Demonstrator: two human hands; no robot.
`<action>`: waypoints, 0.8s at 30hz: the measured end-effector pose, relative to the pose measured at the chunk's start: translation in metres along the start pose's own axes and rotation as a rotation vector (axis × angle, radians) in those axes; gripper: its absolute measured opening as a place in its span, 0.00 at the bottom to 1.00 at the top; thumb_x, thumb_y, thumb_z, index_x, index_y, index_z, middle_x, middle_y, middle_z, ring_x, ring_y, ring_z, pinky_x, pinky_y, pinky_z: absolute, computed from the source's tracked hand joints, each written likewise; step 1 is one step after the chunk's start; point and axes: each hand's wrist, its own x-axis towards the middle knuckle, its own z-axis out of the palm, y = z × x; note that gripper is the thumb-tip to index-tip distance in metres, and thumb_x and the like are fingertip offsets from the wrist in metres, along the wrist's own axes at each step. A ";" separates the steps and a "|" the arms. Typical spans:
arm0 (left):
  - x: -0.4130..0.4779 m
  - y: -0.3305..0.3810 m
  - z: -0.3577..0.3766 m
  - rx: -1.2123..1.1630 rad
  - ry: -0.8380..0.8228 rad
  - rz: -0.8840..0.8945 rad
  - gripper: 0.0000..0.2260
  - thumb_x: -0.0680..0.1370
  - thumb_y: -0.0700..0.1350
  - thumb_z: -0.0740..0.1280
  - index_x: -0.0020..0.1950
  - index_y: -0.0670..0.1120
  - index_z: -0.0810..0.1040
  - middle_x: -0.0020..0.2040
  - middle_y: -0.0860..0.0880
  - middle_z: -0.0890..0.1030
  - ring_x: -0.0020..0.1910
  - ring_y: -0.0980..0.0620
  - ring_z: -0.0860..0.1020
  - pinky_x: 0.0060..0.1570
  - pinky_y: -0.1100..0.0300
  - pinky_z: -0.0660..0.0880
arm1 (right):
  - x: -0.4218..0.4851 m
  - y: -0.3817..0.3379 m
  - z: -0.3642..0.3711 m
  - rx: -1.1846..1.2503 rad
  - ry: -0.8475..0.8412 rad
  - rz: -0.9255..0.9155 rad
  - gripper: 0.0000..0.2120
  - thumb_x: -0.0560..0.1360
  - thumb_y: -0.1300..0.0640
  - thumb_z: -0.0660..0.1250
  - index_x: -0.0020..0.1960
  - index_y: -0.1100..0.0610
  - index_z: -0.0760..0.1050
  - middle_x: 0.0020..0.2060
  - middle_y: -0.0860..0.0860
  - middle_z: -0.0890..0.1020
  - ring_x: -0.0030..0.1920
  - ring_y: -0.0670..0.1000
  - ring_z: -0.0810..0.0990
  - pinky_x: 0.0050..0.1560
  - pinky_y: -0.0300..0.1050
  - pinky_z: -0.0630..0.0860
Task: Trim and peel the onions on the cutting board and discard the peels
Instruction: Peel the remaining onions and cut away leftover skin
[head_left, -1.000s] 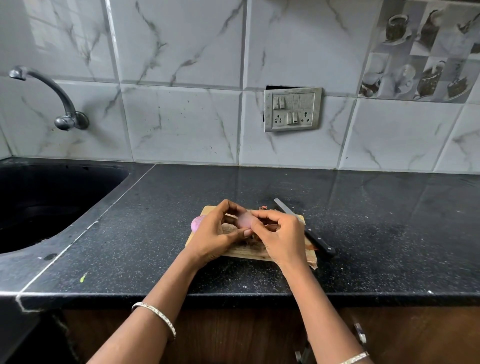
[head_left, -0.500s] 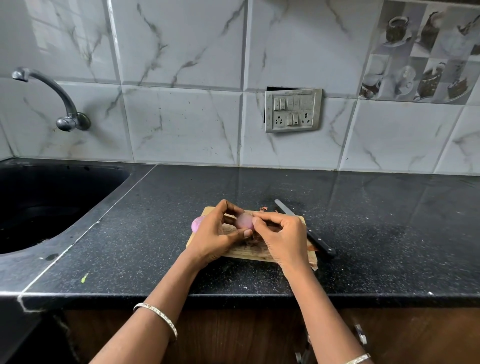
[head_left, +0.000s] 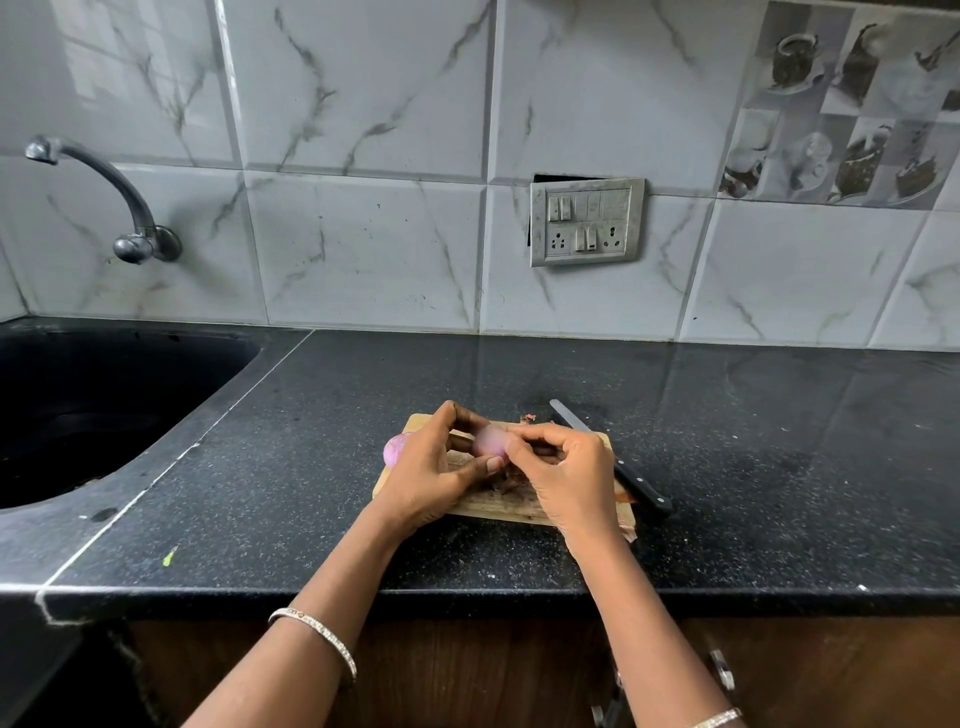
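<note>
A small pale pink onion (head_left: 490, 441) is held just above the wooden cutting board (head_left: 498, 506). My left hand (head_left: 441, 467) grips it from the left, fingers over the top and thumb underneath. My right hand (head_left: 563, 467) pinches at the onion's right side with fingertips and thumb. A second pink onion (head_left: 394, 448) lies at the board's left edge, partly hidden behind my left hand. Brown peel scraps (head_left: 506, 482) lie on the board under my hands.
A black-handled knife (head_left: 613, 462) lies along the board's right side, blade pointing away. A black sink (head_left: 78, 410) with a tap (head_left: 130, 218) is at the left. The dark counter (head_left: 779, 467) stretches to the right. A switch plate (head_left: 586, 222) is on the tiled wall.
Both hands stay on the onion over the board; my right fingers have shifted slightly at its right side. Nothing else has moved.
</note>
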 end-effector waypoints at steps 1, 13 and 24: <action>0.000 0.000 0.000 -0.008 -0.003 -0.002 0.20 0.70 0.49 0.77 0.57 0.47 0.76 0.49 0.56 0.83 0.52 0.46 0.83 0.56 0.44 0.80 | -0.001 -0.002 0.000 0.028 -0.018 0.004 0.05 0.72 0.58 0.78 0.48 0.53 0.88 0.40 0.42 0.87 0.43 0.41 0.86 0.47 0.38 0.82; 0.000 0.000 0.001 -0.019 0.009 -0.042 0.13 0.79 0.36 0.69 0.62 0.41 0.75 0.56 0.50 0.82 0.53 0.49 0.85 0.54 0.54 0.82 | 0.000 0.002 -0.001 -0.050 0.037 0.014 0.11 0.73 0.65 0.72 0.47 0.51 0.87 0.39 0.36 0.85 0.46 0.37 0.84 0.49 0.35 0.80; 0.003 -0.002 0.001 0.027 -0.035 -0.033 0.15 0.83 0.34 0.61 0.70 0.38 0.74 0.64 0.45 0.81 0.60 0.62 0.80 0.57 0.69 0.75 | 0.002 0.013 0.005 -0.036 -0.140 0.028 0.27 0.67 0.61 0.81 0.65 0.50 0.80 0.56 0.45 0.85 0.55 0.45 0.84 0.54 0.47 0.83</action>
